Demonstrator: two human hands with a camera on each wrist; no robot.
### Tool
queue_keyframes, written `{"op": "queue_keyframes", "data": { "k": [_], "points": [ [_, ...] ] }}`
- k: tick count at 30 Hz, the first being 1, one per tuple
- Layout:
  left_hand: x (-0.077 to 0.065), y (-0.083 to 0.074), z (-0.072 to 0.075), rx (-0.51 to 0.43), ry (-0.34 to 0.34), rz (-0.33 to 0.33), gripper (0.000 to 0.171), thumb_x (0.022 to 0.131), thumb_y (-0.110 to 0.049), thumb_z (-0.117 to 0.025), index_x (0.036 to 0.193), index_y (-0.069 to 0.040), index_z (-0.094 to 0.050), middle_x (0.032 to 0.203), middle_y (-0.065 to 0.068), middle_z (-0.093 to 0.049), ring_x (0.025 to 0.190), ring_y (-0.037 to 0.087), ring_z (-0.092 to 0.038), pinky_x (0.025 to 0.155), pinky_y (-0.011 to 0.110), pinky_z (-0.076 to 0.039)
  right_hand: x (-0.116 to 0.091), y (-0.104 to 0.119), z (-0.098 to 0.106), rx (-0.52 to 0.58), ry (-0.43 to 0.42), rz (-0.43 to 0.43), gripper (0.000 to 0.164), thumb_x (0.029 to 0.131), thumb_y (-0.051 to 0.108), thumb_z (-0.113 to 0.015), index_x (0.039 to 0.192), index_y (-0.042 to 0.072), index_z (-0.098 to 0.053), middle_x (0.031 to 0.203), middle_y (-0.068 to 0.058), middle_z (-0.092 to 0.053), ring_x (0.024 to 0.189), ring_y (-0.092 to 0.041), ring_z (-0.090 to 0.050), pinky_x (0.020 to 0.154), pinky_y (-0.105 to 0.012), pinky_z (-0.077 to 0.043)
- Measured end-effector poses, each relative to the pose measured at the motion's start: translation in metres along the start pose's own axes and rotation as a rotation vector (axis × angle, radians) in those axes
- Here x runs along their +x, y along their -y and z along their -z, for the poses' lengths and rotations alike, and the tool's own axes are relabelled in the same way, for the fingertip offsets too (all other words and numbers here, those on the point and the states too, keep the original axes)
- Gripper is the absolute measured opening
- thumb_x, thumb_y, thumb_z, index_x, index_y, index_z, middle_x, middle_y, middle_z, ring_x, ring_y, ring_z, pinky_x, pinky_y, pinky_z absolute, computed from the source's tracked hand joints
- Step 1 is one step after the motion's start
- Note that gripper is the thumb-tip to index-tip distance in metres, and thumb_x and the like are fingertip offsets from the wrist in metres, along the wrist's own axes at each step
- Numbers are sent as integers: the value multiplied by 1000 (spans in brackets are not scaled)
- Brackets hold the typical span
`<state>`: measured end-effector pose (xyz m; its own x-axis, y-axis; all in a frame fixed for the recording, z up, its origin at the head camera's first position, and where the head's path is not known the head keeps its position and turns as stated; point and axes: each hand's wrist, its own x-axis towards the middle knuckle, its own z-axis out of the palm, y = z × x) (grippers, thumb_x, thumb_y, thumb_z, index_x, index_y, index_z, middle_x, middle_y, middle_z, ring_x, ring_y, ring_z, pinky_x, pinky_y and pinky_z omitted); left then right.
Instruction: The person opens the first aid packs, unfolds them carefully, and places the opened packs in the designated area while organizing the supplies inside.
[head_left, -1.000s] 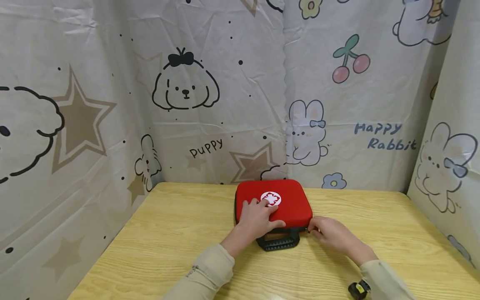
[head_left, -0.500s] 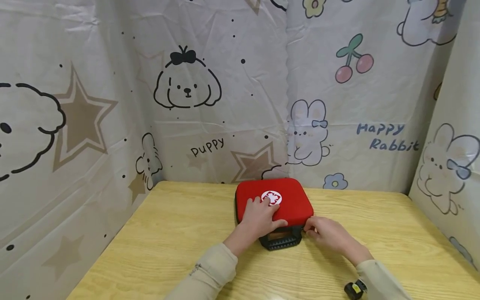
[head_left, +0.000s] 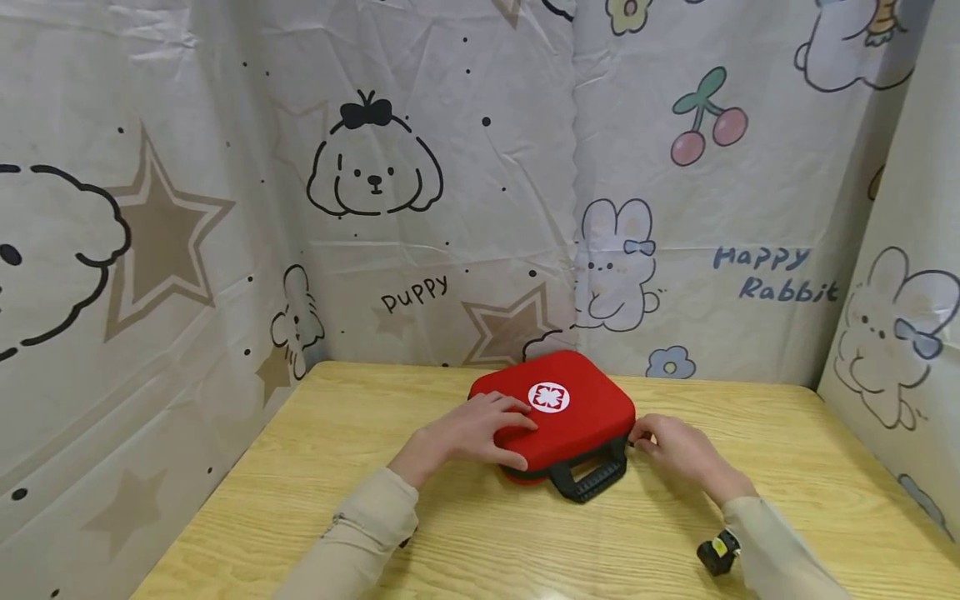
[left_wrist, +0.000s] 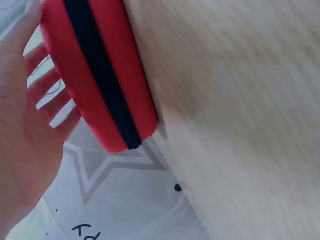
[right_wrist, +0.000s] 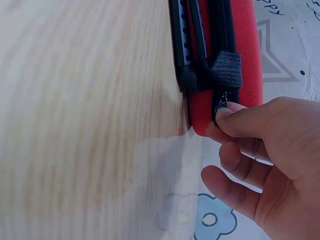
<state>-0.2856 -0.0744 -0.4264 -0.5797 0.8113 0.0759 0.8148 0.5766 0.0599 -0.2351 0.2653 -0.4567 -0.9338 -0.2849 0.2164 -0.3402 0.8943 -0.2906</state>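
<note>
A red zippered first-aid case (head_left: 581, 417) with a white round emblem lies on the table, turned at an angle. Its black carry handle (head_left: 600, 479) points toward the front right. My left hand (head_left: 480, 429) rests on the left part of the lid with fingers spread; the left wrist view shows them along the red shell beside the black zipper band (left_wrist: 100, 70). At the case's front right corner, my right hand (head_left: 682, 450) pinches the zipper pull (right_wrist: 223, 103) between thumb and index finger, near the handle's webbing strap (right_wrist: 227, 70). The case looks closed.
The wood-grain table (head_left: 337, 467) extends around the case. Printed curtains (head_left: 420, 208) with cartoon animals enclose the back and sides. A small black device (head_left: 717, 552) is at the right sleeve.
The case has rotated, its handle side swinging toward the right. My left hand has slid left from the emblem to the lid's left part. My right hand stays at the corner.
</note>
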Motion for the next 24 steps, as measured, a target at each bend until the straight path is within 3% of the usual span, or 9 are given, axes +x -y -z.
{"op": "queue_keyframes", "data": {
  "k": [6, 13, 24],
  "points": [
    [-2, 3, -8, 28, -28, -18, 62, 83, -62, -68, 137, -34, -58, 144, -6, -51, 130, 16, -44, 110, 38, -36, 2, -3, -3, 9, -14, 19, 6, 88, 6, -70, 90, 11, -71, 89, 1, -70, 83, -17, -65, 78, -42, -53],
    [1, -9, -8, 88, -77, -15, 62, 83, -66, -65, 135, -33, -60, 137, -5, -56, 124, 14, -50, 103, 38, -40, -5, -1, -6, 23, -28, 29, 8, 87, 3, -69, 90, 11, -68, 89, 0, -67, 80, -12, -59, 75, -39, -52],
    [4, -29, -18, 190, -111, 67, 61, 85, -72, -57, 134, -36, -59, 131, -7, -57, 116, 13, -52, 93, 35, -41, -6, 10, -12, 48, 7, 25, 8, 88, 6, -71, 87, 13, -66, 81, 5, -62, 73, -10, -53, 69, -33, -48]
  ]
}}
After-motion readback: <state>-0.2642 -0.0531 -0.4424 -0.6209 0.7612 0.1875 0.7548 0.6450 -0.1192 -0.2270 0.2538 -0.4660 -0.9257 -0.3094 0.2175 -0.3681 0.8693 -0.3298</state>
